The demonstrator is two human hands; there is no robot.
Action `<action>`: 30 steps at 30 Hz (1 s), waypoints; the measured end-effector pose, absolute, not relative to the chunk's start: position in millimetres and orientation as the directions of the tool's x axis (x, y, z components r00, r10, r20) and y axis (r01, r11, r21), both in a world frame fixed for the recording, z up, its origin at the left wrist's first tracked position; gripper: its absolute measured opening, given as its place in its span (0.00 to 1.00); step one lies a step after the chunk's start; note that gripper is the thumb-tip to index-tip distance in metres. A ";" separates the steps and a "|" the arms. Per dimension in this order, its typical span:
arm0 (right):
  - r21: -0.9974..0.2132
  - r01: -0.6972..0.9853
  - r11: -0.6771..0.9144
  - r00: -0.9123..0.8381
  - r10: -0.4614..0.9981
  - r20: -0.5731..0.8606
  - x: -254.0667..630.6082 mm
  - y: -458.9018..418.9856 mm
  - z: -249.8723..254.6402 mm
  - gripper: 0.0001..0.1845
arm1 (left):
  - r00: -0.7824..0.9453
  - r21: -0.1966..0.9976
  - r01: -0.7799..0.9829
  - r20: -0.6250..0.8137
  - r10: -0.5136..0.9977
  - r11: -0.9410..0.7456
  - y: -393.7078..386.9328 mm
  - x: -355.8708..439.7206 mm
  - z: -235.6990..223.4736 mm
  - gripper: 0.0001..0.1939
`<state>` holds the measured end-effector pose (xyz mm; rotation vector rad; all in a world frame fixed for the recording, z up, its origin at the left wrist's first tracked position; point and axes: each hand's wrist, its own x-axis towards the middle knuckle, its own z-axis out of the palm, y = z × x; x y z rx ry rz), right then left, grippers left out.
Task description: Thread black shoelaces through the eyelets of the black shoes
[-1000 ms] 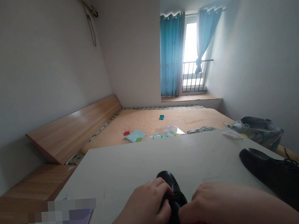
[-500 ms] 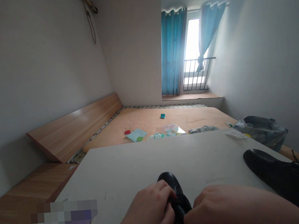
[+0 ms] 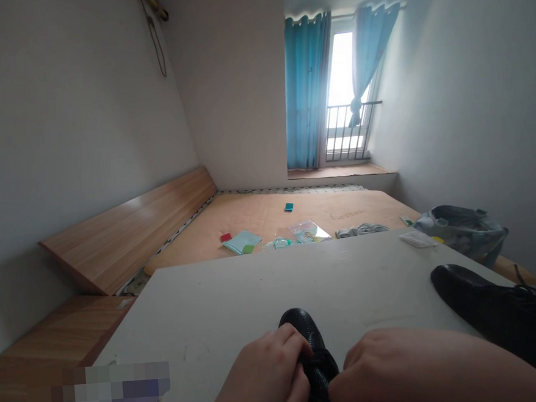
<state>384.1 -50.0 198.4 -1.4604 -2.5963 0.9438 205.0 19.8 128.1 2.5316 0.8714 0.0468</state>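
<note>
A black leather shoe (image 3: 307,339) lies toe-away on the white table (image 3: 238,295) at the bottom middle. My left hand (image 3: 262,379) is closed, its fingers gripping the shoe's left side near the laces. My right hand (image 3: 399,369) is closed against the shoe's right side; what its fingers pinch is hidden under the hand. A second black lace-up shoe (image 3: 500,316) rests on the table at the right, apart from both hands.
A small white packet (image 3: 416,239) lies at the table's far right edge. Beyond it is a bare wooden bed (image 3: 269,216) strewn with coloured papers (image 3: 242,242), a grey bag (image 3: 465,230) at right, blue curtains (image 3: 304,91) and a window.
Both hands stay on the near shoe with only slight finger shifts. The view has wobbled a little to the side.
</note>
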 end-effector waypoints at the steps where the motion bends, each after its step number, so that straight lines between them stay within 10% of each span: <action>1: -0.507 0.775 0.379 -0.561 0.781 -0.275 384.3 -49.7 198.4 0.09 | 0.799 0.435 0.574 -0.114 0.591 -0.693 20.0 204.9 127.5 0.16; 13: -0.512 0.752 0.414 -0.592 0.766 -0.251 384.8 -53.2 200.7 0.10 | 0.784 0.462 0.564 -0.040 0.619 -0.684 13.0 203.7 127.3 0.14; 26: -0.846 0.482 0.229 -0.598 0.791 -0.127 379.4 -50.6 204.2 0.13 | 0.823 0.521 0.490 -0.012 0.568 -0.699 11.6 189.3 136.1 0.14; 30: -0.824 0.418 0.382 -0.736 0.674 -0.061 366.7 -65.4 204.9 0.12 | 0.815 0.496 0.510 -0.015 0.580 -0.703 10.7 188.6 135.6 0.14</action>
